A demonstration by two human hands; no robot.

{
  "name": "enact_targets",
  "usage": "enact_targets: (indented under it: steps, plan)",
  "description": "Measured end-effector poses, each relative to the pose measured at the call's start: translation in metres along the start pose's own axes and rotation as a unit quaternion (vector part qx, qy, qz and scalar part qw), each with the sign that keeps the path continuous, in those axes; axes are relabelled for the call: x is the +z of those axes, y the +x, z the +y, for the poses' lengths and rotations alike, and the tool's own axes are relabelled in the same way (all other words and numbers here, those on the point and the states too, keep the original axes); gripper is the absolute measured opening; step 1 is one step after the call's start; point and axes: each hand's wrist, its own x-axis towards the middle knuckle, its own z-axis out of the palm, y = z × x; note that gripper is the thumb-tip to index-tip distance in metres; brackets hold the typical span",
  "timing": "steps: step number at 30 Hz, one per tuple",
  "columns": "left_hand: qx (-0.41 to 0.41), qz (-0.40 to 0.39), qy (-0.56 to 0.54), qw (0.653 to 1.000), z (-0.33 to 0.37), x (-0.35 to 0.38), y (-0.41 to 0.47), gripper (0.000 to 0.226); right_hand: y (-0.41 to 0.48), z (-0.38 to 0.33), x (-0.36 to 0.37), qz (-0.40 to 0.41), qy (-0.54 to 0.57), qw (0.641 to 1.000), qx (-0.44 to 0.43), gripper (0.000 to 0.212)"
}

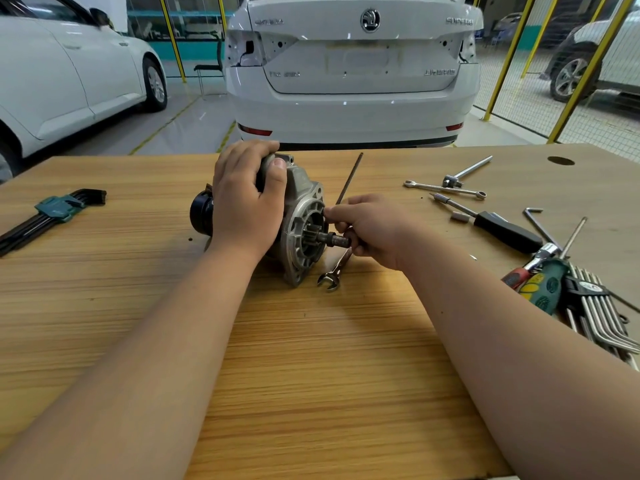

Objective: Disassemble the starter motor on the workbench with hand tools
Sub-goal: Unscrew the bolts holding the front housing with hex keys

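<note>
While the left hand (pixel 247 202) is gripping the starter motor (pixel 304 188) mid-table, the right hand (pixel 374 230) is pinching the thin rod (pixel 349 178) — drawing it straight seems wisest.

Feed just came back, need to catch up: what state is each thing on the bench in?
Starter motor: lying on its side, front housing on.
Left hand: grips the motor body.
Right hand: fingertips at the front flange; grasp hidden.
Wrench: head on the workbench, shank under the right hand.
Screwdriver: lying loose, right side.
Hex key set: untouched, far left.
</note>
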Motion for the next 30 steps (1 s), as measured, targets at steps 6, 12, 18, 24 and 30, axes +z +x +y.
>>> enact_targets:
  steps: [6, 12, 18, 24, 30]
  plan:
    - [0.005, 0.005, 0.002, 1.000, -0.001, 0.001, 0.001, 0.033, 0.001, -0.004, -0.003, 0.007, -0.111, 0.993, -0.047, 0.020]
    - [0.003, 0.007, -0.002, 1.000, -0.002, 0.001, 0.000, 0.034, -0.003, -0.010, -0.002, 0.071, -0.351, 0.912, -0.198, 0.023]
    - [0.003, 0.007, -0.006, 1.000, -0.002, 0.001, 0.001, 0.036, -0.011, -0.016, 0.001, 0.110, -0.479, 0.813, -0.311, 0.014]
    - [0.000, 0.002, -0.007, 1.000, -0.001, 0.000, 0.001, 0.036, -0.014, -0.011, -0.007, 0.090, -0.441, 0.832, -0.324, 0.014]
    - [-0.007, -0.005, -0.007, 1.000, 0.001, -0.001, 0.000, 0.037, -0.016, -0.008, -0.004, 0.089, -0.408, 0.845, -0.333, 0.022]
